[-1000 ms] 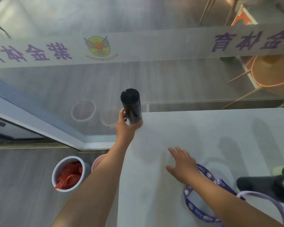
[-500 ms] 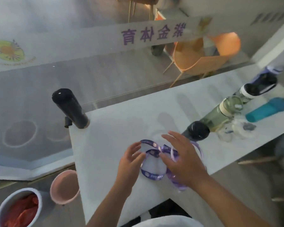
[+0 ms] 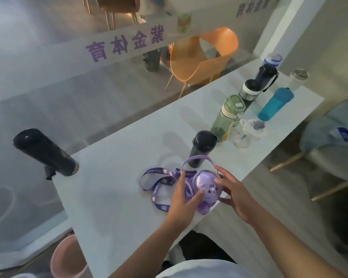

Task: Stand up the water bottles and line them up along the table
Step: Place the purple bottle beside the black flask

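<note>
Near the front edge of the white table [image 3: 117,197], a small purple bottle [image 3: 206,188] with a domed lid, a hoop handle and a printed purple lanyard [image 3: 155,181] sits between my hands. My left hand [image 3: 181,199] grips its left side and my right hand [image 3: 235,195] cups its right side. A tall black bottle [image 3: 44,152] stands at the table's far left corner. Just behind the purple bottle stands a black tumbler [image 3: 201,147]. Further right stand a green bottle [image 3: 227,115] and a steel bottle with a dark lid [image 3: 249,92].
A teal bottle [image 3: 275,104] and a small clear bottle [image 3: 247,133] lie on their sides at the right. A white cup [image 3: 297,79] stands near the far end. A glass wall runs behind the table. A pink bin [image 3: 66,257] is on the floor at left, a grey chair [image 3: 329,137] at right.
My left hand let go of the black bottle, which now stands alone at the corner. Both hands moved right and closed around the purple bottle. The view swung right.
</note>
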